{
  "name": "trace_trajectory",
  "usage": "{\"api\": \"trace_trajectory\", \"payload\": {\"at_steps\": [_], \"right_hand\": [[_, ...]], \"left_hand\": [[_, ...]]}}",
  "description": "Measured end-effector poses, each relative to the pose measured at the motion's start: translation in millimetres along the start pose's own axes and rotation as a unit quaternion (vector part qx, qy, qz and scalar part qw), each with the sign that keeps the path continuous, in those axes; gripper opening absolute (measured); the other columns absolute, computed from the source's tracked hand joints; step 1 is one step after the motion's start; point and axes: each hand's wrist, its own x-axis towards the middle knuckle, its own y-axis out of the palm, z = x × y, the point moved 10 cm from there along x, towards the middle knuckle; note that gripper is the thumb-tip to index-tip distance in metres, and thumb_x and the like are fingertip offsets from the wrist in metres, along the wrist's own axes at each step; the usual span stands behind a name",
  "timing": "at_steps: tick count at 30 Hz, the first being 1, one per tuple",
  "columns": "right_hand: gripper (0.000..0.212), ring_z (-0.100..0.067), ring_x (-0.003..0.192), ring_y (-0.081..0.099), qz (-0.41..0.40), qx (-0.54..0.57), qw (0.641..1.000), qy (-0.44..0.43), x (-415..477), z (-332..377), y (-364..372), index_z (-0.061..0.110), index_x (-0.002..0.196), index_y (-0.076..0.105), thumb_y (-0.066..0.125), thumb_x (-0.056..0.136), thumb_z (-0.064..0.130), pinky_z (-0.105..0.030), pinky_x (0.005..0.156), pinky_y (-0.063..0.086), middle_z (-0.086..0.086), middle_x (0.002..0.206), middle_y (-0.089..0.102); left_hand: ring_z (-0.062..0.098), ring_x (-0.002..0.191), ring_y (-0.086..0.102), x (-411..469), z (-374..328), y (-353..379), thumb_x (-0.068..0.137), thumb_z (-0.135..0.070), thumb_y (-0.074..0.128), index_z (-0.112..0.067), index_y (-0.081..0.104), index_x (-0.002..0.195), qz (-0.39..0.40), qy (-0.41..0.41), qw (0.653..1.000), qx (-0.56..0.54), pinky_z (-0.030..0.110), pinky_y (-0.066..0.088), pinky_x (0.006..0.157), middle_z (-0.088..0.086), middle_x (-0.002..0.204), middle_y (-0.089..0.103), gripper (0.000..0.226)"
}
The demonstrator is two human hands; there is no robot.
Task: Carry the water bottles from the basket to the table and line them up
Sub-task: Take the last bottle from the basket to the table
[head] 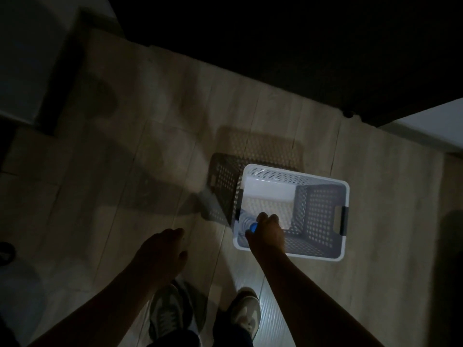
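I stood over the basket point(347, 196) on the floor point(125, 171), in very poor light. My right hand point(266, 232) was down inside its near left corner, fingers curled round the top of the water bottle point(244, 219) at its blue cap point(253, 227). This was the only bottle I could make out in there. My left hand point(162, 249) hung apart to the left over the floor, loosely curled and holding nothing. I judged the hold to be the weak point. With only the neck gripped, the bottle could swing, slip or knock the basket's rim on the way out and drag the light basket along. In that gloom I could not see the table, so a stumble seemed possible.
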Motion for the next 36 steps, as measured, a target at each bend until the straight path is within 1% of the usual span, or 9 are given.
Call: {"api": "trace_trajectory", "payload": {"at_steps": [7,10,14,19,23,27,30,33,36], "right_hand": [[0.041,-0.021,0.104,0.057,-0.013,0.036,0.999,0.003,9,-6,6,0.009,0.119,0.05,0.068,0.083,0.021,-0.03,0.09,0.052,-0.01,0.116,0.053],[0.038,-0.018,0.098,0.056,-0.029,0.063,0.998,0.01,2,-9,-4,0.01,0.113,0.051,0.07,0.081,0.018,-0.028,0.086,0.051,-0.009,0.112,0.052],[0.038,-0.015,0.095,0.053,-0.049,0.091,0.995,0.011,-25,-9,-31,0.012,0.111,0.05,0.071,0.079,0.018,-0.026,0.083,0.05,-0.005,0.111,0.049],[0.032,-0.016,0.091,0.054,-0.053,0.101,0.993,0.019,-68,-9,-85,0.013,0.102,0.053,0.071,0.076,0.018,-0.028,0.08,0.051,-0.005,0.108,0.052],[0.032,-0.019,0.091,0.057,-0.054,0.102,0.993,0.015,-111,-3,-140,0.012,0.1,0.055,0.073,0.074,0.019,-0.029,0.08,0.052,-0.005,0.106,0.054],[0.035,-0.019,0.091,0.059,-0.078,0.097,0.992,-0.01,-165,8,-197,0.013,0.102,0.057,0.075,0.073,0.022,-0.027,0.076,0.054,-0.005,0.108,0.056],[0.037,-0.019,0.09,0.06,-0.102,0.096,0.989,-0.046,-212,21,-242,0.013,0.104,0.057,0.075,0.072,0.021,-0.024,0.07,0.053,-0.005,0.11,0.056],[0.038,-0.018,0.088,0.058,-0.131,0.115,0.982,-0.075,-259,34,-290,0.013,0.104,0.059,0.076,0.071,0.02,-0.021,0.066,0.048,-0.006,0.108,0.057],[0.037,-0.013,0.084,0.055,-0.147,0.138,0.976,-0.085,-305,48,-334,0.014,0.104,0.061,0.076,0.071,0.019,-0.022,0.068,0.05,-0.003,0.108,0.056]], "left_hand": [[0.017,0.124,0.047,3,7,4,0.098,-0.036,0.04,-0.017,0.033,0.14,0.039,-0.01,0.999,-0.028,0.029,0.04,0.103,0.002,0.139,0.044,0.047],[0.017,0.128,0.044,-4,8,0,0.099,-0.036,0.039,-0.017,0.029,0.144,0.043,-0.02,0.999,-0.027,0.029,0.038,0.105,0.003,0.142,0.041,0.05],[0.017,0.123,0.049,-26,1,-16,0.097,-0.037,0.042,-0.018,0.034,0.14,0.027,-0.024,0.999,-0.031,0.029,0.041,0.102,0.002,0.137,0.047,0.047],[0.012,0.122,0.049,-73,-20,-55,0.097,-0.038,0.042,-0.019,0.036,0.139,-0.003,-0.02,0.998,-0.063,0.024,0.041,0.101,-0.002,0.136,0.048,0.046],[0.013,0.121,0.05,-119,-53,-97,0.097,-0.033,0.045,-0.018,0.041,0.134,-0.02,-0.011,0.994,-0.104,0.027,0.042,0.101,-0.001,0.134,0.05,0.04],[0.014,0.124,0.048,-169,-80,-135,0.097,-0.034,0.046,-0.018,0.037,0.139,-0.041,-0.001,0.992,-0.119,0.027,0.04,0.103,-0.002,0.138,0.048,0.047],[0.018,0.113,0.056,-214,-93,-170,0.093,-0.035,0.049,-0.012,0.051,0.125,-0.082,0.023,0.99,-0.111,0.028,0.044,0.093,0.005,0.123,0.059,0.04],[0.024,0.095,0.062,-260,-101,-201,0.082,-0.045,0.044,-0.006,0.06,0.102,-0.118,0.043,0.983,-0.133,0.03,0.046,0.078,0.01,0.1,0.065,0.046],[0.021,0.103,0.06,-305,-109,-224,0.091,-0.031,0.053,-0.007,0.057,0.109,-0.107,0.02,0.982,-0.154,0.029,0.045,0.085,0.009,0.11,0.063,0.03]]}}
